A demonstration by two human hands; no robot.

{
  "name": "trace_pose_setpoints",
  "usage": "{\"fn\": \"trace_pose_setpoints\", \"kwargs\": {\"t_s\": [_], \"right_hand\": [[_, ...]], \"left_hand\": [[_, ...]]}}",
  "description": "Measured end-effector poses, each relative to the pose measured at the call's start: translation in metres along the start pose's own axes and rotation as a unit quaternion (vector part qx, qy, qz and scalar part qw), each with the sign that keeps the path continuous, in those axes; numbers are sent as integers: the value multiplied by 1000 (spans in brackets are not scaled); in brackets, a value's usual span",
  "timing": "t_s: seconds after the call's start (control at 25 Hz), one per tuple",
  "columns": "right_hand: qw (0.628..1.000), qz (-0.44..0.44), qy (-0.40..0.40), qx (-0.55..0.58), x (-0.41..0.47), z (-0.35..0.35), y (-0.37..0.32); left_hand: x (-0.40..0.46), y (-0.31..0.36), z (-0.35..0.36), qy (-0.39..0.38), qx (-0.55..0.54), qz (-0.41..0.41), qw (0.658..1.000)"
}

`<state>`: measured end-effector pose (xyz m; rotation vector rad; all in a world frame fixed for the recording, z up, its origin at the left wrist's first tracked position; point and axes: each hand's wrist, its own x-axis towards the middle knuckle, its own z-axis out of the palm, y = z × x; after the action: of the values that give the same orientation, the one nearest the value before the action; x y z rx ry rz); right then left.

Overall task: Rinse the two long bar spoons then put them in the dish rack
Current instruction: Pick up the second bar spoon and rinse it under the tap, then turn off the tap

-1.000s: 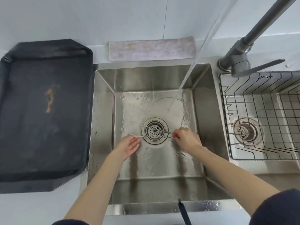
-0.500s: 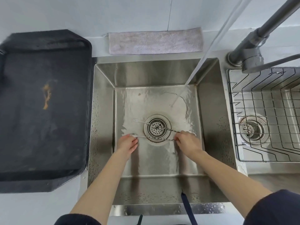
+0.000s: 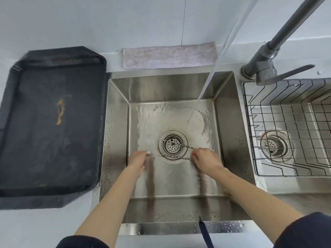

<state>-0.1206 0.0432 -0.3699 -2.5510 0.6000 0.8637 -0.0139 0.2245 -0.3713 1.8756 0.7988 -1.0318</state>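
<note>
Two long twisted bar spoons lie low in the steel sink (image 3: pixel 116 133), across the drain (image 3: pixel 172 144). The near spoon (image 3: pixel 172 156) runs left to right between my hands. My left hand (image 3: pixel 137 161) touches its left end, and my right hand (image 3: pixel 206 159) pinches its right end. The far spoon (image 3: pixel 176 144) slants over the drain, and its right end also reaches my right hand. Water streams from the grey tap (image 3: pixel 265 68) onto the sink floor behind the drain, clear of the spoons. The wire dish rack (image 3: pixel 286 126) sits in the right basin.
A black tray (image 3: pixel 52 122) with an orange smear lies on the counter at the left. A pale folded cloth (image 3: pixel 169 57) rests behind the sink. A dark strap (image 3: pixel 206 233) hangs over the sink's front edge.
Both hands have drawn the near spoon toward me, off the drain's middle. The far spoon has stayed over the drain. The view has tilted a little.
</note>
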Motion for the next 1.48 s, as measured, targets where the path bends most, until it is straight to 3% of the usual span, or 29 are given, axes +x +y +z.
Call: {"fn": "trace_pose_setpoints", "kwargs": {"t_s": [0.12, 0.24, 0.64, 0.92, 1.24, 1.48], "right_hand": [[1000, -5, 20, 4, -8, -8, 0], [999, -23, 38, -5, -17, -17, 3], [982, -63, 166, 70, -63, -69, 19], [940, -72, 291, 163, -85, -114, 50], [870, -46, 408, 274, -85, -190, 99], [872, -58, 412, 258, -62, -219, 128]], "left_hand": [[-8, 1, -6, 4, 110, 52, 993], [-22, 3, -7, 10, 233, 125, 964], [-111, 46, 16, 75, 461, 367, 804], [-185, 91, 55, 55, 429, 533, 727], [-257, 169, 115, 71, 366, 640, 672], [-272, 220, 154, 69, 292, 633, 714]]}}
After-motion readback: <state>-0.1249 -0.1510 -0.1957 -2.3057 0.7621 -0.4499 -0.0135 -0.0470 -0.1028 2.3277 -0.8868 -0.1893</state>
